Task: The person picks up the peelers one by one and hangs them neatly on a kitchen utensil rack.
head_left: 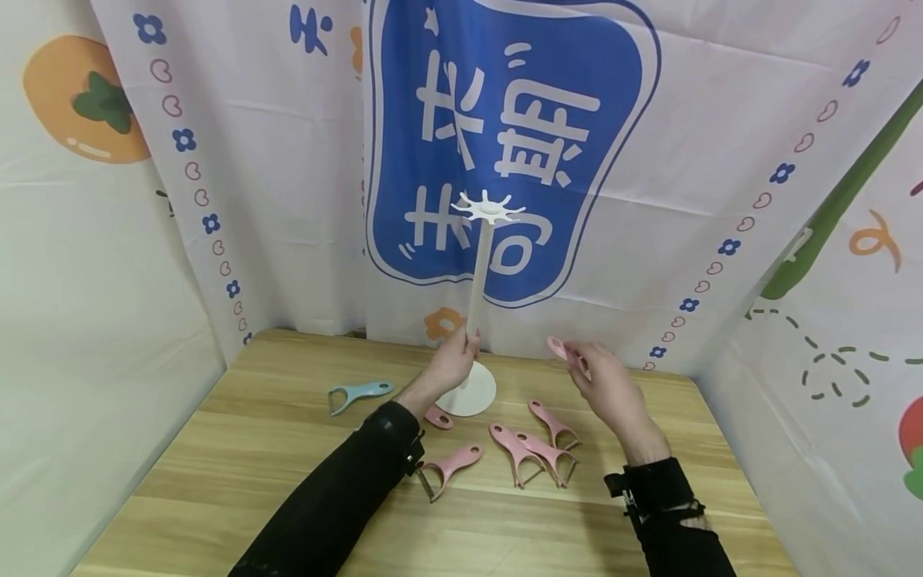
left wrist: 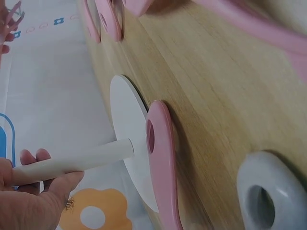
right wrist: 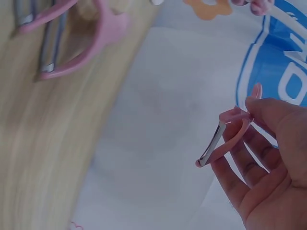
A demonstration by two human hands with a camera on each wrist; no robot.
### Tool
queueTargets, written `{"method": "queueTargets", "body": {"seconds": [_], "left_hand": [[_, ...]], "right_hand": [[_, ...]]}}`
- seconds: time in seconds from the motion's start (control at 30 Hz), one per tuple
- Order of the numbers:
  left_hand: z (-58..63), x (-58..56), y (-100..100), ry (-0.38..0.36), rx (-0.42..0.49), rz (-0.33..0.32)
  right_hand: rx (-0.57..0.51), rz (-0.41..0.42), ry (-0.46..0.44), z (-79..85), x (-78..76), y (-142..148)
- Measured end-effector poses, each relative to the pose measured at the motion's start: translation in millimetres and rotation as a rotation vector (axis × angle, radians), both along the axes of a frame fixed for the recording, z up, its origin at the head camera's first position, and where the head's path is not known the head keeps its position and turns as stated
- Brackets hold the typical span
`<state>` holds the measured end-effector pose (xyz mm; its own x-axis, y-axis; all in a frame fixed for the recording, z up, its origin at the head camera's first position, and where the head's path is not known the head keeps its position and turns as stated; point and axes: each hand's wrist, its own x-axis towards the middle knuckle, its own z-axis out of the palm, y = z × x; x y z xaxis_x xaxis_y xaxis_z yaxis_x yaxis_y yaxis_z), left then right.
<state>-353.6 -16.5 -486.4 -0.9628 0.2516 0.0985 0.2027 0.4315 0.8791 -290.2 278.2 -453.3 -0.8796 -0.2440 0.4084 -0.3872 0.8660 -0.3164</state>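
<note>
My left hand grips the white pole of a stand low down, near its round white base. Up top, the stand has a ring of white hooks, all of them bare. Raised above the table to the right of the stand, my right hand pinches a pink peeler between thumb and fingers. Its handle end points toward the stand, and its metal blade shows in the right wrist view. Beside the base lies another pink peeler, partly covered by my left arm in the head view.
On the wooden table, a light blue peeler lies left of the stand. Several pink peelers lie in front of it, including one by my left sleeve and two overlapping ones. A printed cloth hangs behind the table.
</note>
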Motion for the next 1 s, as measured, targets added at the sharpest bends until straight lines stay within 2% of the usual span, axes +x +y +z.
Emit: {"method": "queueTargets", "body": {"seconds": [0.23,0.63,0.83,1.0], "left_hand": [[1.4,7.2,-0.5,-0.016,-0.029,0.011],[2.1,24.2,-0.8,-0.046,-0.006,-0.037],[0.4,27.5,2.1,-0.034,0.003,-0.058],[-1.1,29.2,2.1,-0.040,-0.006,-0.039]], "right_hand": [[-0.013,0.002,0.014,11.5,2.8,-8.9],[-0.050,0.024,0.133,34.8,9.5,-18.5],[-0.070,0.014,0.201,48.1,10.4,-21.8],[-0.125,0.027,0.221,60.8,11.9,-26.2]]}}
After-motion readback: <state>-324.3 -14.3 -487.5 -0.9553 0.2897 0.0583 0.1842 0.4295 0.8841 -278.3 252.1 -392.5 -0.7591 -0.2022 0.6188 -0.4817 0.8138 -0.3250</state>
